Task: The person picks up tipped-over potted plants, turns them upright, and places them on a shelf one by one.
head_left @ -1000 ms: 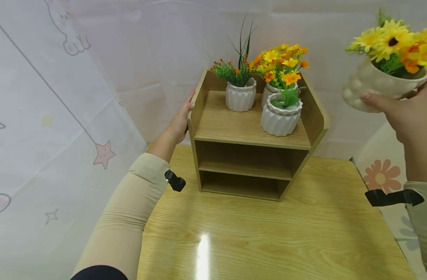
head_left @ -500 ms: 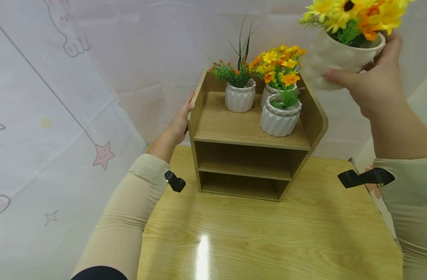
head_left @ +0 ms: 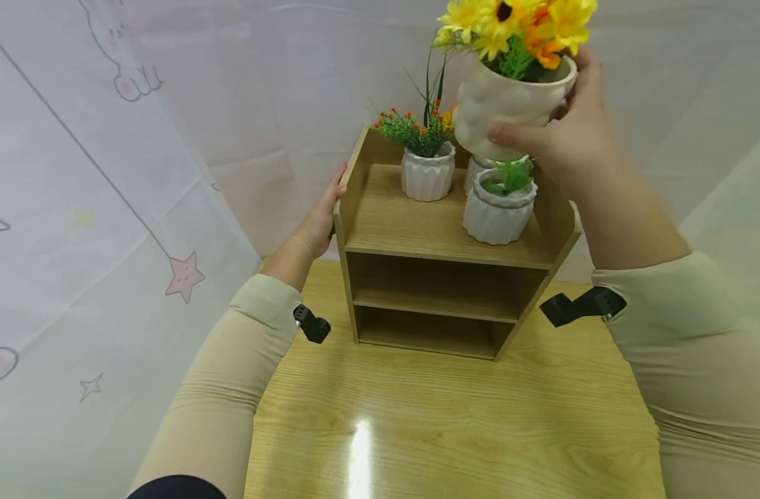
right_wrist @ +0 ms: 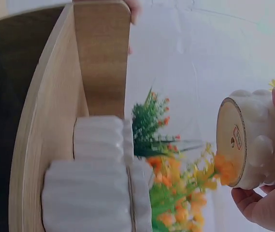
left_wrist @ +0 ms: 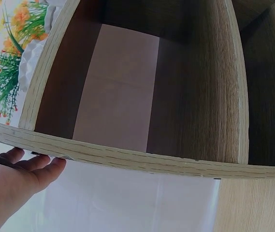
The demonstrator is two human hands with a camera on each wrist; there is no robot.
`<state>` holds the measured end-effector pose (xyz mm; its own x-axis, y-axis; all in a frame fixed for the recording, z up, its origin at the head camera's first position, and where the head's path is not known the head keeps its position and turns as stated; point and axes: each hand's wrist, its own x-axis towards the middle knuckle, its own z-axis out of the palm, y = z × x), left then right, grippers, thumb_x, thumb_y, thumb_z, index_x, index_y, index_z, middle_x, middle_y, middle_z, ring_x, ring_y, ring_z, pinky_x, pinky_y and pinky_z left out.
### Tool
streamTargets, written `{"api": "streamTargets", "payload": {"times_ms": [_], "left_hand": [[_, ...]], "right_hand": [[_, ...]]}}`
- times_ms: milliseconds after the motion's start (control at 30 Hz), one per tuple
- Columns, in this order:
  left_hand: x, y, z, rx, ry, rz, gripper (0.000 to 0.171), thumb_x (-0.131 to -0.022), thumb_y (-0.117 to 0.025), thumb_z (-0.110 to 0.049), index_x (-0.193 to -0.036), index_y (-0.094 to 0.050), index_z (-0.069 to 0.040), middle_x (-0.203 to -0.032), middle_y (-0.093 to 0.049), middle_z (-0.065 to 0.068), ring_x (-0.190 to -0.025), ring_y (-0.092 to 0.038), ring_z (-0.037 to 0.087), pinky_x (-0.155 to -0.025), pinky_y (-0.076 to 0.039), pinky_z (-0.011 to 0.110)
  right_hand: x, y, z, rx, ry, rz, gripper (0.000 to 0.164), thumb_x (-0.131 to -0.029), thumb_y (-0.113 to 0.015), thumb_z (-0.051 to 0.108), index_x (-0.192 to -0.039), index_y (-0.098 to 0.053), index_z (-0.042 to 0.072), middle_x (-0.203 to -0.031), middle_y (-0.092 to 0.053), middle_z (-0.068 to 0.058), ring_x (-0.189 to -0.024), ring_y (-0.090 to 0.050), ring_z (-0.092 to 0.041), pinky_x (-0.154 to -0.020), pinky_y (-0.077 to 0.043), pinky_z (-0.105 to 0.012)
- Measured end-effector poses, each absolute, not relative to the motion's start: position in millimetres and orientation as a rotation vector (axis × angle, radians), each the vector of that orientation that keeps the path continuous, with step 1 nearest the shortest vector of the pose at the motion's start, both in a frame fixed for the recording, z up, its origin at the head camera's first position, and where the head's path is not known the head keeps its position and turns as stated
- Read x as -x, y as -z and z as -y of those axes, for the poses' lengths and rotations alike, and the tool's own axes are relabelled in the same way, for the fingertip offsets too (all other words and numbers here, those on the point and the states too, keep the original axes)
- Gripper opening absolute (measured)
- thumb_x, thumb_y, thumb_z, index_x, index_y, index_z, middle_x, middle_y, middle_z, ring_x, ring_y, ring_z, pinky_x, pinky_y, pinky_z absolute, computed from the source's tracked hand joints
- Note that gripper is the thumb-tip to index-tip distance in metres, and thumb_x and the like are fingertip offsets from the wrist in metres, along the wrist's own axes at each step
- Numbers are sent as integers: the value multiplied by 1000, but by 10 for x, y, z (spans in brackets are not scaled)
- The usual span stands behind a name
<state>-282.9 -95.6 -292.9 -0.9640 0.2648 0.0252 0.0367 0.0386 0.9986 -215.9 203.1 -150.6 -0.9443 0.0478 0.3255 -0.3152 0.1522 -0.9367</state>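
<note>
In the head view my right hand (head_left: 563, 138) grips a cream bumpy flowerpot (head_left: 504, 107) with yellow and orange flowers, held in the air over the right part of the shelf's top. The right wrist view shows the underside of this flowerpot (right_wrist: 231, 140), with a small label on it. My left hand (head_left: 317, 218) rests against the outer left side of the wooden shelf (head_left: 404, 229); its fingers (left_wrist: 50, 171) touch that side panel in the left wrist view. On the top board stand a white pot with red-dotted greenery (head_left: 428, 173) and a white ribbed pot with a green sprig (head_left: 499, 211).
Another white pot (head_left: 474, 170) with orange flowers is mostly hidden behind the held flowerpot. Two lower compartments (head_left: 436, 284) open to the front of the shelf. It stands on a wooden table (head_left: 429, 416), with a pale printed cloth (head_left: 136, 277) behind and to the left.
My right hand has carried the flowerpot leftward from the far right, and it now hangs above the shelf, covering the orange flowers. The left hand and shelf look unmoved.
</note>
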Motion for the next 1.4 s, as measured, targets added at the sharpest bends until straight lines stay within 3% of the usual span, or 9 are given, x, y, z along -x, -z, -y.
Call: {"api": "streamTargets", "payload": {"times_ms": [400,567,767,1067,1233,1400], "left_hand": [[2814,2946,956,-339,-2049,-2130,65,-95,-25,-39,-156,-2,-44,-164,-5,1,-125,-35,29,-101,-33,44],[2817,2939,948,-335,-2062,-2118,65,-96,-25,-37,-156,-3,-44,-165,-4,0,-128,-34,30,-107,-31,47],[2837,2948,951,-341,-2076,-2106,65,-96,-25,-36,-157,-2,-42,-165,-2,0,-133,-33,30,-112,-29,49],[2828,2948,957,-336,-2084,-2114,65,-97,-26,-35,-158,-4,-38,-166,7,-2,-147,-13,27,-118,-17,52],[2824,2941,952,-294,-2087,-2122,63,-99,-25,-36,-159,-5,-33,-166,1,2,-147,-17,30,-119,-17,51],[2832,2938,947,-279,-2057,-2158,64,-98,-25,-37,-158,-3,-36,-166,1,4,-152,-3,27,-120,-6,56]], "right_hand": [[2267,1815,-1615,-260,-1643,2453,110,-71,-86,26,-151,-12,43,-151,-35,-3,-129,-40,-20,-102,-43,-43],[2329,1956,-1496,-263,-1669,2492,116,-70,-87,27,-152,-7,42,-151,-36,-7,-129,-43,-18,-104,-43,-41],[2390,2147,-1358,-337,-1728,2447,117,-69,-88,18,-154,-10,33,-150,-39,-6,-129,-46,-19,-106,-42,-38],[2511,2454,-1253,-286,-1594,2550,118,-66,-89,27,-155,-11,29,-158,-30,-5,-140,-37,-23,-115,-31,-41],[2541,2579,-1234,-241,-1536,2606,118,-68,-88,34,-155,-9,31,-157,-31,-9,-139,-38,-28,-113,-33,-46],[2548,2672,-1223,-244,-1561,2606,118,-68,-88,33,-155,-8,30,-158,-30,-11,-140,-37,-29,-113,-33,-47]]}}
